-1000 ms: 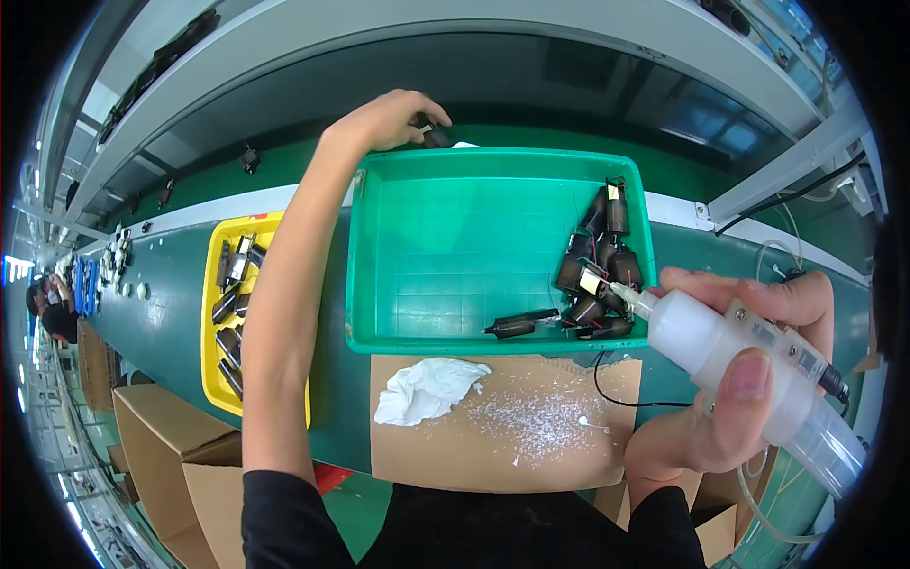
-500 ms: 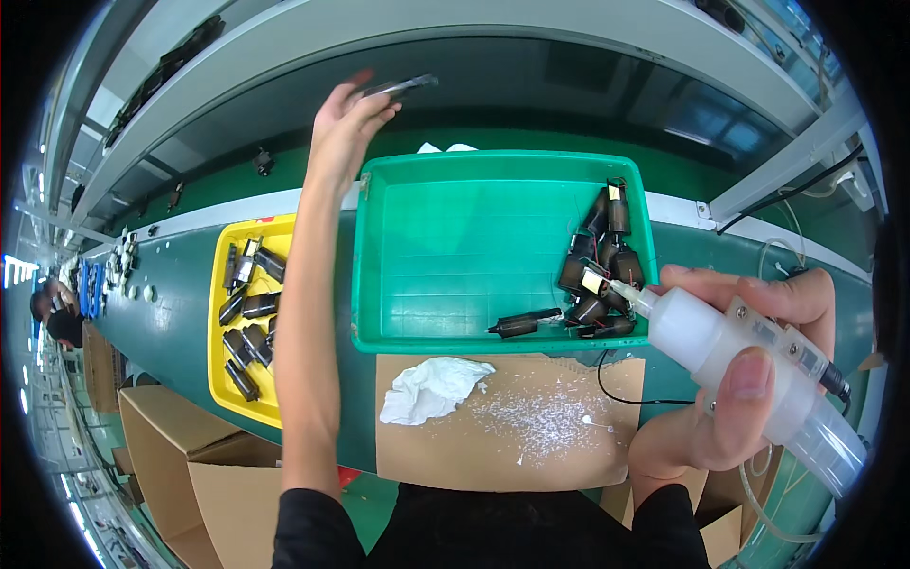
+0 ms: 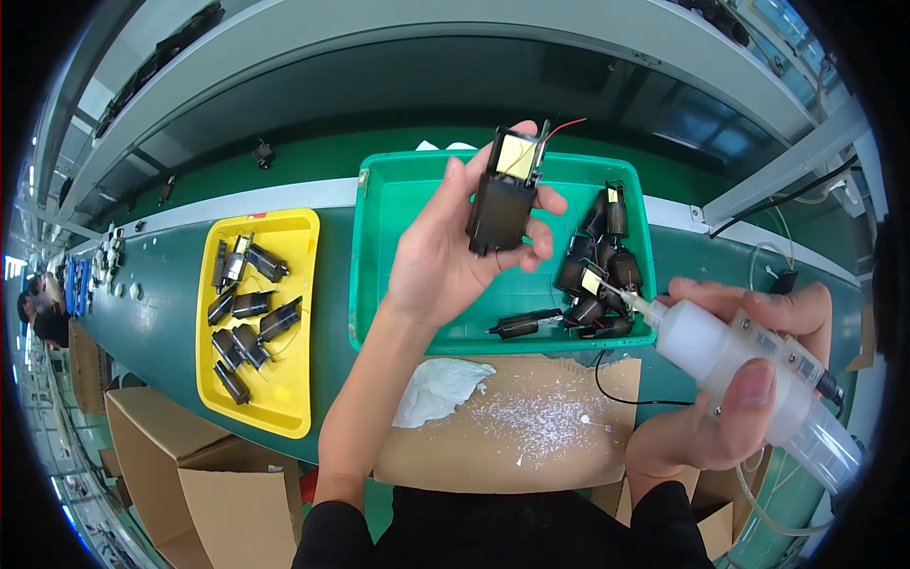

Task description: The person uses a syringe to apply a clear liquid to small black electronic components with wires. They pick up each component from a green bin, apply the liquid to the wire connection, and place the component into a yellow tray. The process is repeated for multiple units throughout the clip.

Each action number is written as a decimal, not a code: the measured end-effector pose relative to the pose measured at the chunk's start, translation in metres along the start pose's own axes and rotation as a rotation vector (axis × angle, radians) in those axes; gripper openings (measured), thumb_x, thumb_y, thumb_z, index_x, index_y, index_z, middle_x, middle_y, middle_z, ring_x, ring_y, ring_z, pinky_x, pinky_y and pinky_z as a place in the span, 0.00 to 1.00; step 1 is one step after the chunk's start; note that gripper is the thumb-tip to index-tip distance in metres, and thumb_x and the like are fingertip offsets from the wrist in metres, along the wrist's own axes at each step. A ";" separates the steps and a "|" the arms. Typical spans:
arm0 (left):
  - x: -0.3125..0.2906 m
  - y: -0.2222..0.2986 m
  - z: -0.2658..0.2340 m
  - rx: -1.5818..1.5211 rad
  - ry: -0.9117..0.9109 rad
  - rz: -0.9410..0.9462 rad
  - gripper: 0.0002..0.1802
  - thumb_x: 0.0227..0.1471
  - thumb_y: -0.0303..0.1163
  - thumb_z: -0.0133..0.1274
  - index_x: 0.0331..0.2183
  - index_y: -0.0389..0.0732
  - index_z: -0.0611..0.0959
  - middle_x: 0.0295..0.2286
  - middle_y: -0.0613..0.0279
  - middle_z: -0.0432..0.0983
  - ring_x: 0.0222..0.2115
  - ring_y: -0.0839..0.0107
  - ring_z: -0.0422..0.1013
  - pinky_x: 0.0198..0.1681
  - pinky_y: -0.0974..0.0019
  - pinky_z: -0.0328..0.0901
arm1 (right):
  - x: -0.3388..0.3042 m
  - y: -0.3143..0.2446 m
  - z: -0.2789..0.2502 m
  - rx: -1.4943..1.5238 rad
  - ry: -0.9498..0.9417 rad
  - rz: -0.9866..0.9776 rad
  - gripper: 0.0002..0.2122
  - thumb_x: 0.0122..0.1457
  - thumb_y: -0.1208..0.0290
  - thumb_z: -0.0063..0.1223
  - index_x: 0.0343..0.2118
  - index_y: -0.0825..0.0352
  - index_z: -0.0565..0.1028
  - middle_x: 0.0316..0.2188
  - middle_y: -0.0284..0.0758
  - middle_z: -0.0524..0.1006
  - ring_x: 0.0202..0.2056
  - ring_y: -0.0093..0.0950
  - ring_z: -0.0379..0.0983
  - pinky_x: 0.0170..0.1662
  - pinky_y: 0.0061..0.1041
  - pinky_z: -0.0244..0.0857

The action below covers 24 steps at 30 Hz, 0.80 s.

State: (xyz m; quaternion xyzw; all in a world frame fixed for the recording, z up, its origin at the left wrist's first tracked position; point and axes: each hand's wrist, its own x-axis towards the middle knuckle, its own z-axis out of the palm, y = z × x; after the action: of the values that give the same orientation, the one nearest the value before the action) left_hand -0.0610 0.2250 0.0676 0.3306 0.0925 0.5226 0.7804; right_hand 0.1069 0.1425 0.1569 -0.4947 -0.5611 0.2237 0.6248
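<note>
My left hand grips a dark module, a box-like part with a pale yellow patch and a thin red wire at its upper end. It is held above the green bin. In my right hand is a translucent white dispensing syringe with a metal bracket; its narrow tip points left, close to the bin's right wall. Several similar dark modules are heaped at the bin's right side. One more module lies near the bin's front wall.
A yellow tray with several dark modules stands on the left. A cardboard sheet in front of me carries white specks and a crumpled white cloth. An open cardboard box is at lower left. A tube hangs below the syringe.
My left hand has come from the far left down and right to above the green bin, turning the module's patched side into view. My right hand with the syringe has barely moved.
</note>
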 end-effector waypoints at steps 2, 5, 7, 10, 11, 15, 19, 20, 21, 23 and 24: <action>-0.001 -0.002 0.001 -0.124 -0.047 -0.001 0.32 0.58 0.53 0.24 0.57 0.43 0.53 0.36 0.54 0.67 0.29 0.70 0.65 0.29 0.69 0.63 | -0.001 -0.003 0.000 0.004 -0.039 0.029 0.18 0.49 0.57 0.48 0.32 0.67 0.60 0.24 0.51 0.74 0.25 0.35 0.72 0.34 0.31 0.69; -0.002 -0.006 0.006 -0.153 -0.091 -0.015 0.35 0.57 0.53 0.29 0.58 0.42 0.49 0.35 0.57 0.64 0.28 0.72 0.62 0.26 0.70 0.60 | -0.002 -0.002 -0.002 0.010 -0.110 0.056 0.18 0.49 0.57 0.49 0.33 0.67 0.59 0.25 0.51 0.74 0.26 0.36 0.73 0.36 0.33 0.70; -0.004 -0.008 0.008 -0.083 -0.116 -0.031 0.37 0.56 0.53 0.34 0.58 0.40 0.47 0.34 0.58 0.63 0.28 0.72 0.62 0.25 0.70 0.59 | -0.001 0.002 -0.005 0.032 -0.172 0.052 0.19 0.49 0.58 0.50 0.34 0.67 0.58 0.26 0.52 0.74 0.27 0.37 0.73 0.37 0.34 0.69; -0.007 -0.010 0.010 0.004 -0.130 -0.062 0.41 0.51 0.53 0.44 0.55 0.34 0.52 0.33 0.55 0.65 0.27 0.71 0.63 0.24 0.70 0.60 | -0.001 0.002 -0.006 0.069 -0.268 0.055 0.19 0.50 0.60 0.50 0.34 0.67 0.58 0.28 0.52 0.73 0.29 0.36 0.73 0.38 0.34 0.69; -0.008 -0.010 0.008 0.034 -0.160 -0.074 0.41 0.50 0.53 0.46 0.54 0.34 0.53 0.32 0.54 0.65 0.27 0.71 0.63 0.24 0.70 0.60 | 0.000 0.002 -0.007 0.082 -0.298 0.054 0.19 0.50 0.61 0.51 0.35 0.68 0.57 0.29 0.52 0.73 0.30 0.36 0.73 0.39 0.34 0.69; -0.012 -0.010 0.008 0.110 -0.197 -0.071 0.41 0.47 0.52 0.51 0.51 0.30 0.58 0.30 0.47 0.68 0.24 0.71 0.64 0.21 0.72 0.60 | 0.001 0.000 -0.007 0.115 -0.391 0.075 0.19 0.50 0.64 0.52 0.36 0.69 0.56 0.32 0.53 0.72 0.33 0.36 0.73 0.41 0.34 0.68; -0.015 -0.007 0.011 0.158 -0.189 -0.086 0.41 0.44 0.52 0.54 0.46 0.26 0.62 0.27 0.47 0.68 0.23 0.71 0.66 0.21 0.73 0.61 | 0.003 -0.006 -0.010 0.090 -0.474 0.195 0.20 0.50 0.67 0.53 0.37 0.70 0.55 0.35 0.54 0.71 0.36 0.36 0.73 0.43 0.34 0.68; -0.016 -0.007 0.012 0.181 -0.174 -0.081 0.41 0.43 0.52 0.55 0.46 0.26 0.63 0.26 0.47 0.68 0.23 0.71 0.66 0.21 0.74 0.61 | 0.005 -0.008 -0.012 0.054 -0.490 0.280 0.20 0.50 0.68 0.53 0.37 0.70 0.55 0.35 0.54 0.71 0.37 0.36 0.72 0.44 0.33 0.67; -0.017 -0.007 0.013 0.189 -0.167 -0.076 0.41 0.42 0.52 0.56 0.45 0.26 0.63 0.26 0.48 0.68 0.24 0.72 0.66 0.21 0.74 0.61 | 0.007 -0.009 -0.013 0.017 -0.508 0.366 0.20 0.50 0.69 0.53 0.37 0.71 0.55 0.36 0.54 0.71 0.38 0.35 0.72 0.44 0.32 0.67; -0.018 -0.007 0.012 0.193 -0.152 -0.063 0.41 0.40 0.52 0.58 0.44 0.26 0.64 0.26 0.49 0.69 0.24 0.72 0.66 0.22 0.74 0.61 | 0.019 -0.027 -0.015 -0.100 -0.470 0.745 0.21 0.50 0.69 0.54 0.38 0.72 0.55 0.37 0.54 0.71 0.39 0.35 0.72 0.45 0.31 0.67; -0.018 -0.007 0.012 0.183 -0.145 -0.061 0.41 0.40 0.52 0.59 0.43 0.26 0.65 0.26 0.49 0.69 0.24 0.72 0.66 0.23 0.74 0.61 | 0.024 -0.033 -0.016 -0.124 -0.441 0.908 0.21 0.49 0.69 0.54 0.38 0.73 0.54 0.37 0.54 0.71 0.39 0.35 0.72 0.45 0.30 0.67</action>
State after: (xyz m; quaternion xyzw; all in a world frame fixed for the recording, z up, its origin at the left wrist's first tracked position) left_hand -0.0581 0.2027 0.0689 0.4343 0.0932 0.4628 0.7671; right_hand 0.1184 0.1429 0.1989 -0.6657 -0.4203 0.5383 0.3008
